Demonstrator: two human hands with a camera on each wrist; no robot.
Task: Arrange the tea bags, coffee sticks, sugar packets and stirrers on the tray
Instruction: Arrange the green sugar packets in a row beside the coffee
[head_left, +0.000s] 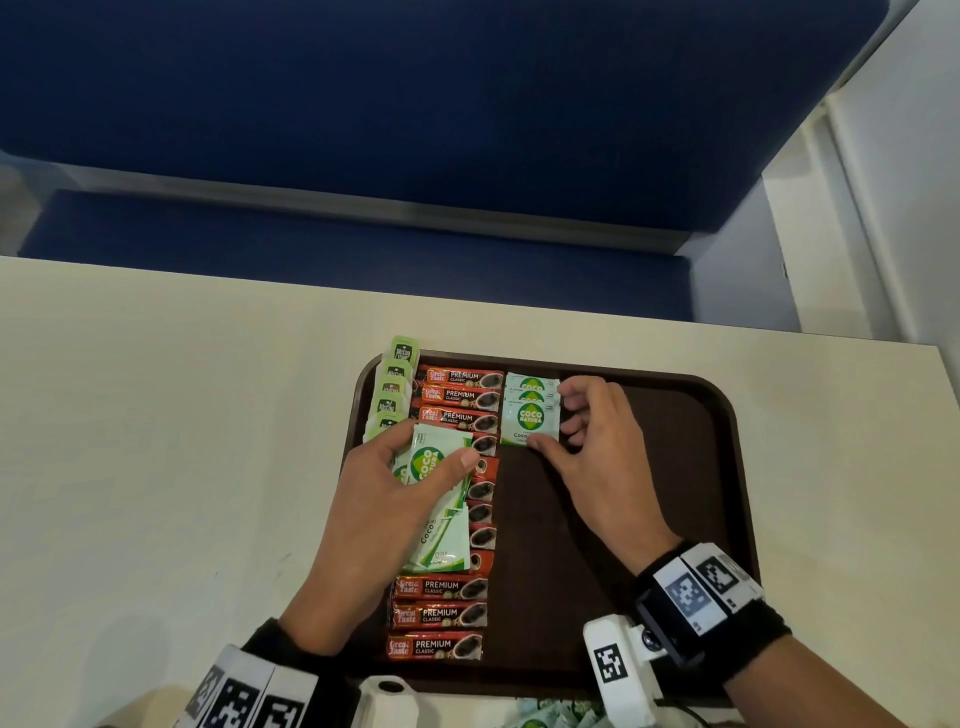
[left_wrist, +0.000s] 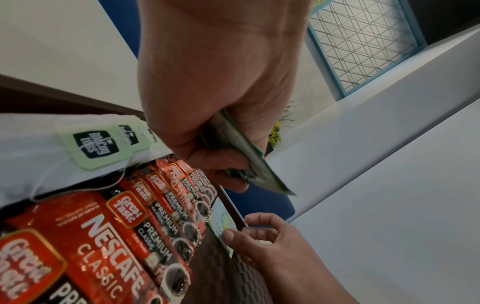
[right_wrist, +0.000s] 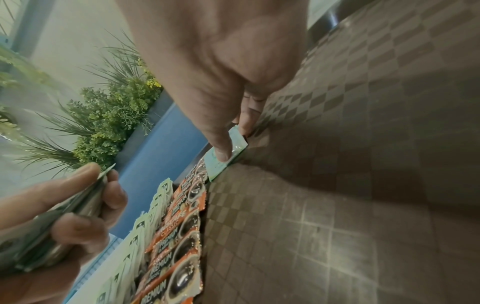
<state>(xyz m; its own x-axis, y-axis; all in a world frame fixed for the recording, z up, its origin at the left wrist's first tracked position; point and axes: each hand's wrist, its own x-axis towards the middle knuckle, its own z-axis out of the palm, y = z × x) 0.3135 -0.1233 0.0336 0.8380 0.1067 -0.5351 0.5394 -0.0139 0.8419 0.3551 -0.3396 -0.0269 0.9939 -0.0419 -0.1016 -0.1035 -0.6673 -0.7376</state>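
A brown tray lies on the cream table. Down its left edge runs a column of green-tagged tea bags, and beside them a column of red coffee sticks. Three white-green sugar packets overlap at the tray's top middle. My right hand holds the nearest sugar packet, thumb on its lower corner and fingers curled at its right edge. My left hand hovers over the coffee sticks and grips a stack of sugar packets between thumb and fingers. In the right wrist view the thumb presses that sugar packet flat on the tray.
More green-white packets lie on the table at the near edge, below the tray. A blue bench stands beyond the table's far edge. A white wall rises at the right.
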